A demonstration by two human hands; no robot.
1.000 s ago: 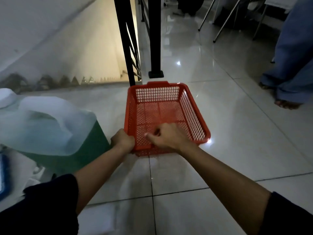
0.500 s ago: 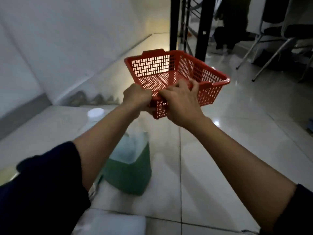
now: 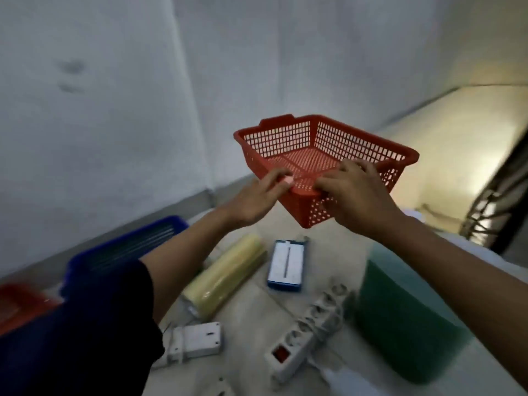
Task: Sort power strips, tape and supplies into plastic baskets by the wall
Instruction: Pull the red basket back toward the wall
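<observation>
Both hands gripped the near rim of the empty red basket (image 3: 320, 155): left hand (image 3: 257, 201) pinching its left corner, right hand (image 3: 354, 192) closed over the edge. The basket was held in the air at frame centre, tilted. No legible writing or brand was seen. Half a second before, it was held near the black railing; it had since swung toward the wall. Below lay a white power strip (image 3: 308, 330), a yellow roll (image 3: 225, 278), a blue-edged box (image 3: 287, 265), a green jug (image 3: 400, 318); a blue basket (image 3: 120, 250) sat lower left.
</observation>
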